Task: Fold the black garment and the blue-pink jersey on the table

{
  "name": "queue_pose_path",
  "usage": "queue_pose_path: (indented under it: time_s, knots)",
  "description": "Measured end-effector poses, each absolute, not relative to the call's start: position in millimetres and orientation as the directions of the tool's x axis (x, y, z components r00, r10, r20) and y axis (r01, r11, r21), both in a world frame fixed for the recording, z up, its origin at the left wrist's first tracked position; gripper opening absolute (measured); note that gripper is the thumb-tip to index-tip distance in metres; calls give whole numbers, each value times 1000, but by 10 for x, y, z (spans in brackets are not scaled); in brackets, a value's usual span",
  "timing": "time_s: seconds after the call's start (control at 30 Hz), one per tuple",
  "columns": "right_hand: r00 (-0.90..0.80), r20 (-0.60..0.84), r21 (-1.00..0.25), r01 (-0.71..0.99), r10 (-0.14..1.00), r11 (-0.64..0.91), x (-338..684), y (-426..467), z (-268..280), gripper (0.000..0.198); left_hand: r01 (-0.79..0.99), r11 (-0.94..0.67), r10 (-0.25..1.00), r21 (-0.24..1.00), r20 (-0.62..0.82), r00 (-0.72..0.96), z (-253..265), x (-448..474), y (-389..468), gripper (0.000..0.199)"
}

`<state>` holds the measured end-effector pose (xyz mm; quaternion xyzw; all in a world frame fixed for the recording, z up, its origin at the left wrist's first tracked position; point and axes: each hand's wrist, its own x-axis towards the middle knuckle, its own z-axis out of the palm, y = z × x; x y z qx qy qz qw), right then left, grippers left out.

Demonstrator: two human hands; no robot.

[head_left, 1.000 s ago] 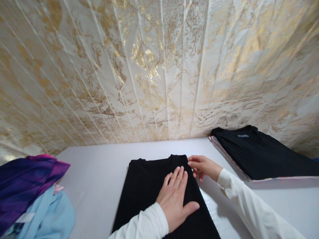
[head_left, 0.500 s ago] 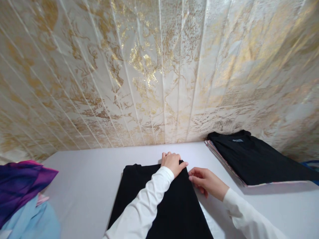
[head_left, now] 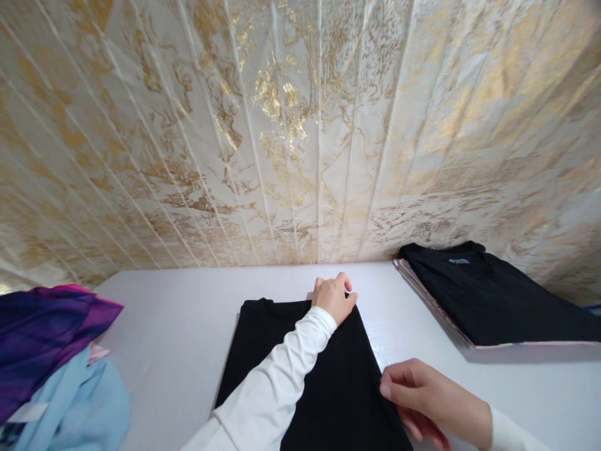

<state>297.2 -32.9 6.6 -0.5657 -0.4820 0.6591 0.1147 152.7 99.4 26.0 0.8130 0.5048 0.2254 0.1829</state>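
While lying flat and folded on the white surface [head_left: 164, 326], toward the middle of its far edge, visible partly under the white left sleeve [head_left: 263, 407]: a black shirt [head_left: 347, 382], with the nearest part cut off from view. At the far right corner of this shirt, the left hand [head_left: 331, 299], with fingers bent over the collar end and thumb to the right. Fingertips partly hidden there; holding or only pressing, cannot tell. At the right side of the same shirt, nearer, the right hand [head_left: 434, 398], with thumb and forefinger narrow together, pinching the side edge; other fingers curled below. Near the far left corner of the surface, over its left edge, a purple garment [head_left: 51, 338] with pink border, and just beside it a light blue cloth [head_left: 89, 401]. Along the far edge, to the right, a labelled shirt [head_left: 493, 297], also black, on top of a pinkish layer [head_left: 434, 303]. Behind the far edge, a gold-patterned sheet [head_left: 282, 125].
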Motion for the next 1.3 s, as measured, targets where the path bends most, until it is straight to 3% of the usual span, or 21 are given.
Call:
queue_pose_path:
  time_s: [0.2, 0.37, 0.5, 0.67, 0.87, 1.07, 1.3]
  knots:
    - [-354, -618, -781, 380, 702, -496, 2971, -302, 59, 41, 656, -409, 903, 634, 175, 393, 195, 1503, 1026, 18]
    - [-367, -596, -801, 344, 714, -491, 2999, -319, 62, 38, 608, -403, 906, 684, 202, 373, 202, 1477, 1018, 2]
    - [-380, -604, -794, 360, 701, -489, 3041, -321, 43, 36, 616, -388, 918, 685, 223, 330, 179, 1468, 1009, 5]
    - [-270, -639, -726, 521, 720, -449, 3030, -337, 42, 27, 648, -396, 917, 650, 241, 319, 109, 1478, 1023, 6]
    - [-195, -626, -674, 621, 755, -399, 3014, -357, 15, 15, 660, -513, 858, 549, 298, 419, 54, 1512, 1004, 6]
    - [-199, -564, -652, 703, 801, -285, 3069, -410, 131, 22, 687, -586, 810, 429, 337, 480, 32, 1550, 956, 4]
    - [-225, -623, -556, 801, 749, -222, 2965, -496, 263, 27, 721, -588, 807, 365, 327, 492, -9, 1545, 960, 3]
